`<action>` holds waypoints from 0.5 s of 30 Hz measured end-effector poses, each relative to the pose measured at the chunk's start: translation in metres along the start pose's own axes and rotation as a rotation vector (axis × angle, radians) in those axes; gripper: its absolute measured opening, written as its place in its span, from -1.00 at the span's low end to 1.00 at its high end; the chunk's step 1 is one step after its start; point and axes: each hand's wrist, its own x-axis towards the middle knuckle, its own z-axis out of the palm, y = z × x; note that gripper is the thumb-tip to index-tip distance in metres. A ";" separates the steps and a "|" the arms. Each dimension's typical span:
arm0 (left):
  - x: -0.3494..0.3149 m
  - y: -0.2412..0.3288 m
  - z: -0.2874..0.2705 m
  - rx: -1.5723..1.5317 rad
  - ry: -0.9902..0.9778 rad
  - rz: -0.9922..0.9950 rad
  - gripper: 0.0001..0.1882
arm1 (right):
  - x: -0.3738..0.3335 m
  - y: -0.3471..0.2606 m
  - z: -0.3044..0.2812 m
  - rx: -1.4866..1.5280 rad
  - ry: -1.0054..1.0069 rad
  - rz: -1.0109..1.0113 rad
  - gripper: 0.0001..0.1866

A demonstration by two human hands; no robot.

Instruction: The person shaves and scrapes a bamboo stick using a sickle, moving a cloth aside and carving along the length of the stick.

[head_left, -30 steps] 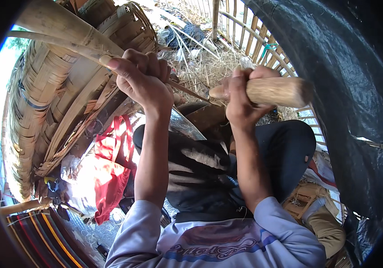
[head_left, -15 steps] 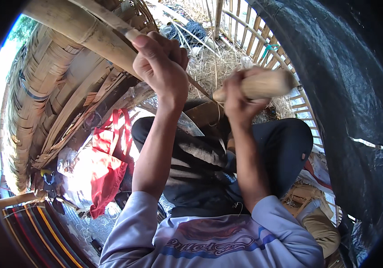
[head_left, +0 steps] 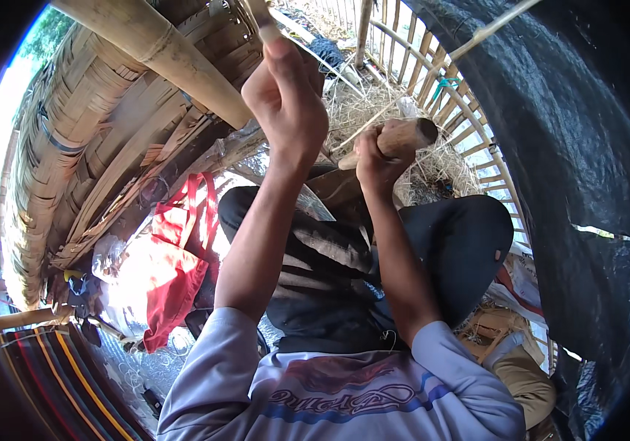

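Note:
My left hand [head_left: 289,99] is raised in the upper middle, closed with its thumb pressed along a flat bamboo strip [head_left: 258,15]. The strip's far end runs out toward the top edge. Lower and to the right, my right hand [head_left: 380,158] wraps round a thick wooden handle [head_left: 409,135] with a dark rounded butt. Its narrow end points left; I cannot make out a blade on it. A long thin strip [head_left: 502,23] slants from the upper right down behind my right hand. Whether it joins the piece in my left hand is unclear.
A thick bamboo pole [head_left: 160,48] and a large woven bamboo wall [head_left: 102,147] lie left. Red cloth [head_left: 175,272] is beside my left knee. Straw and shavings [head_left: 363,106] cover the ground ahead. A slatted fence [head_left: 432,73] and black plastic sheet [head_left: 587,147] stand right.
My left hand has moved up and slightly right with the strip. My right hand has shifted left with the handle, whose butt is no longer blurred. The thin strip now reaches the upper right.

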 end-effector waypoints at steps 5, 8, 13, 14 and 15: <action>0.012 -0.001 -0.023 -0.134 0.125 -0.155 -0.38 | -0.005 -0.052 0.061 -0.441 -0.139 -0.335 -0.76; 0.004 0.006 -0.023 -0.140 0.120 -0.151 -0.38 | -0.011 -0.067 0.080 -0.138 -0.230 -0.309 -0.76; 0.002 0.004 -0.028 -0.132 0.179 -0.218 -0.38 | -0.010 -0.018 0.023 -0.893 -0.207 -0.570 -0.80; 0.005 0.002 -0.029 -0.130 0.177 -0.196 -0.39 | -0.014 -0.018 0.023 -0.823 -0.163 -0.374 -0.81; 0.007 -0.001 -0.030 -0.129 0.174 -0.177 -0.39 | -0.002 -0.012 0.014 -0.830 -0.154 -0.253 -0.81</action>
